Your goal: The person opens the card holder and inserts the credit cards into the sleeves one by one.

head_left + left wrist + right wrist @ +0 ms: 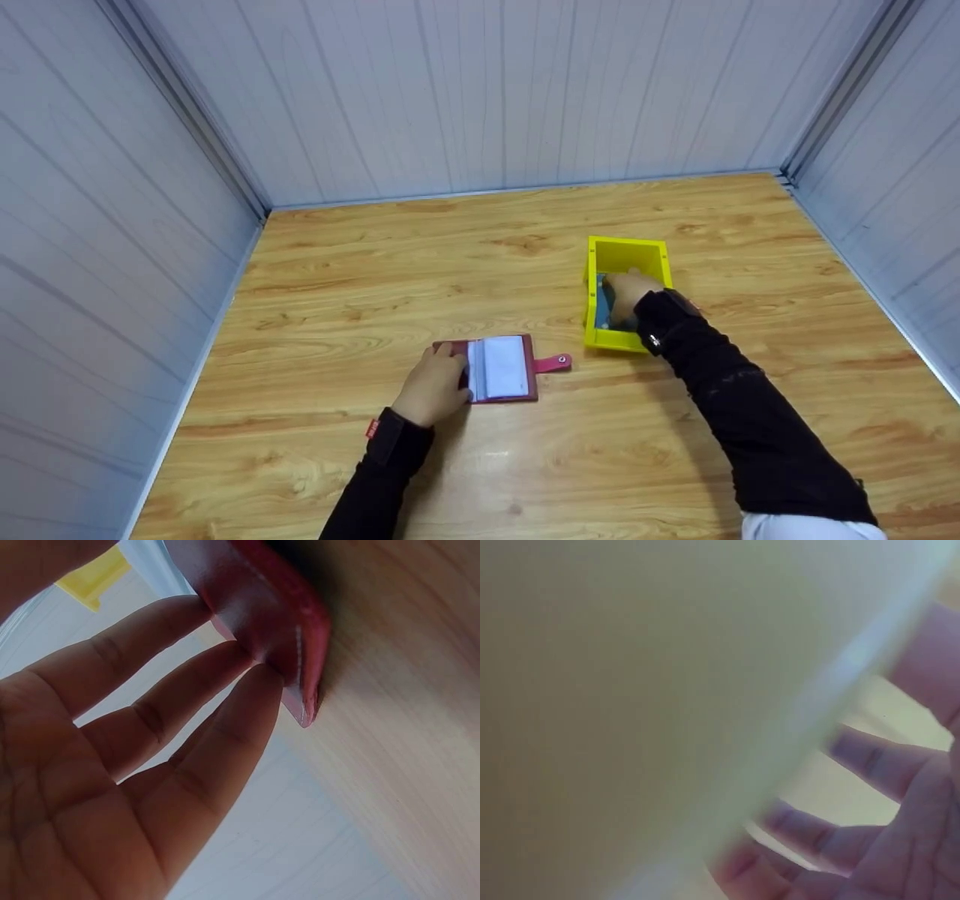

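Observation:
An open card holder (506, 367) with a dark red cover and clear, whitish sleeves lies on the table. Its pink snap strap (553, 363) points right. My left hand (433, 386) holds its left cover, thumb near the lower edge and fingers toward the upper one. In the left wrist view the fingertips (262, 682) touch the red cover (255, 611). To the right, my right hand (632, 294) reaches down into a yellow box (616, 341), at a blue flat thing (602, 313) inside. The box wall (630, 690) hides its fingertips in the right wrist view; their grip cannot be told.
The wood-patterned table (360, 277) is bounded by pale panels at the left, back (480, 97) and right. The yellow box has raised walls around the right hand. Both forearms wear black sleeves (750, 405).

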A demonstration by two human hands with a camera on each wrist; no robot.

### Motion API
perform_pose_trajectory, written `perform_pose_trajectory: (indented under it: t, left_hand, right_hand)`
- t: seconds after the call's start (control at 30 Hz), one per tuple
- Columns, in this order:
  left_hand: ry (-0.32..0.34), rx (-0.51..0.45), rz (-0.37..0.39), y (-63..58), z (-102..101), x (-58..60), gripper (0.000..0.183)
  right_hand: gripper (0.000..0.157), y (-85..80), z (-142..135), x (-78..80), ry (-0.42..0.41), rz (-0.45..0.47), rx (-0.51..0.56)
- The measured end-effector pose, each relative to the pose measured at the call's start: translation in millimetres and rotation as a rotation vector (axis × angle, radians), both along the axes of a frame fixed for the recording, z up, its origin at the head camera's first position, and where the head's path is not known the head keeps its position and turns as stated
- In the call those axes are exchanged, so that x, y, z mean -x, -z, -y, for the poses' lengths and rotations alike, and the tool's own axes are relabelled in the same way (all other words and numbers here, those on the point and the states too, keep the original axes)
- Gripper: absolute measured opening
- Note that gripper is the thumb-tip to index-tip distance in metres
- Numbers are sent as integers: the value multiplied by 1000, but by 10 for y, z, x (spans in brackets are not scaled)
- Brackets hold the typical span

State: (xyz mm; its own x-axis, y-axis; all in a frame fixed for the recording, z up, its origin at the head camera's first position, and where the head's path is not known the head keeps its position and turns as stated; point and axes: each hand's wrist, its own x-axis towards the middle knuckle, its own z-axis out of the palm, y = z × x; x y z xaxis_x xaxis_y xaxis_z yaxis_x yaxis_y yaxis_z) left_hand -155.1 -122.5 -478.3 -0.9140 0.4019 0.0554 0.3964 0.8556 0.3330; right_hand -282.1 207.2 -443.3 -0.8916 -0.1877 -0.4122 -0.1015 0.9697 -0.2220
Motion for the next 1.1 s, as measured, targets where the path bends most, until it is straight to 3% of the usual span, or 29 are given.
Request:
perform_pose_trajectory:
  t: [0.2,0.47,0.77,1.1]
  left_hand:
    - [5,3,-14,3,0,-5,26]
    - [5,1,-12,9,1,-13,27]
    - [9,7,-30,15,14,-16,28]
    - [3,14,-14,10,-1,-6,30]
  right_hand:
    - [78,-1,-5,4,20,-26,-1]
    - [45,-61,-11,-26,-1,-152,-63]
    - [24,-227,-63,-40,-54,-194,11]
    - [22,-414,-216,-139,-28,-213,103]
